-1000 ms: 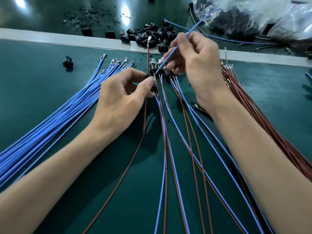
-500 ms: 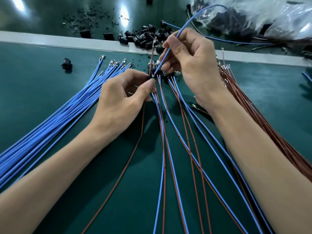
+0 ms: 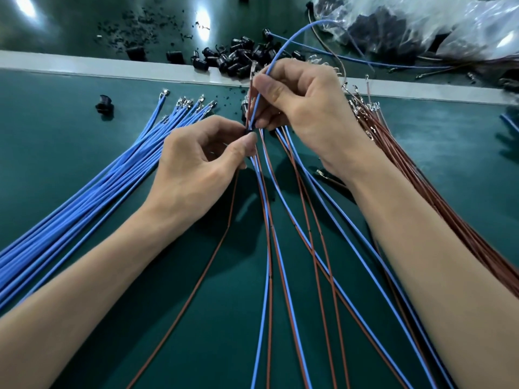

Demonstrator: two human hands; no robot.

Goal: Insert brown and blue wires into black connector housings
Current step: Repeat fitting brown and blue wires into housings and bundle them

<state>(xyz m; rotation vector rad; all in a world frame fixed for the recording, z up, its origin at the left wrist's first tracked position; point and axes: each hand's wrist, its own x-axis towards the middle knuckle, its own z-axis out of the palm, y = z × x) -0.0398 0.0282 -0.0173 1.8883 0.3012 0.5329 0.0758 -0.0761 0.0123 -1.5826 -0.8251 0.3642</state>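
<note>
**The right hand (image 3: 303, 108) has come down until its blue wire (image 3: 254, 109) meets the housing pinched by the left hand.**

Beyond the fingers, a clear plastic bag (image 3: 421, 23) holds dark parts too blurred to name, and a loose pile of black housings (image 3: 238, 57) lies just past the right knuckles. The left hand (image 3: 196, 164) has its thumb and forefinger curled tight on one small black connector housing (image 3: 248, 132), with a brown wire (image 3: 213, 254) trailing from it back toward the person. The right hand's thumb and fingers pinch the blue wire just above that housing, its lower end at the housing and its free length arching away over the knuckles. A bundle of blue wires (image 3: 98, 197) fans out beside the left hand, and a bundle of brown wires (image 3: 407, 164) lies beside the right wrist, both on the green mat (image 3: 56, 136).
</note>
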